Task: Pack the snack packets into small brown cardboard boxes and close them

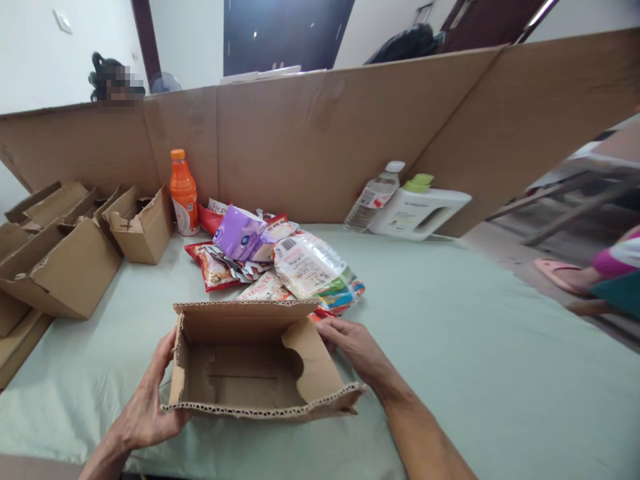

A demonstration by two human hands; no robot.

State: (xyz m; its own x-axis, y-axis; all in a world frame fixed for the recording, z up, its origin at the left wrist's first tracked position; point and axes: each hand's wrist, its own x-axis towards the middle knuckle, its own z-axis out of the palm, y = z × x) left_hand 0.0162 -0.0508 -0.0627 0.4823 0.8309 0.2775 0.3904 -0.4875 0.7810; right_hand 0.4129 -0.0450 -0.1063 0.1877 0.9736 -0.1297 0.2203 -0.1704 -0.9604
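The left hand [150, 405] is gripping the carton [245, 367], fingers spread. The right hand [354, 347] is resting alongside, fingers curled, hold indeterminable

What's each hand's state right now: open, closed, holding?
Left hand: closed on the left end of the nearest cardboard box.
Right hand: at that box's right end; grip cannot be told.

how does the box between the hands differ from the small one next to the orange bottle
The near box has the left hand gripping one end; the small box stands untouched beside the orange bottle.
The near box shows its bare floor to the camera, while the small box's floor is hidden.
The near box has a rounded cutout in its right-hand flap; none is visible on the small box.
Both are brown cardboard and open-topped.
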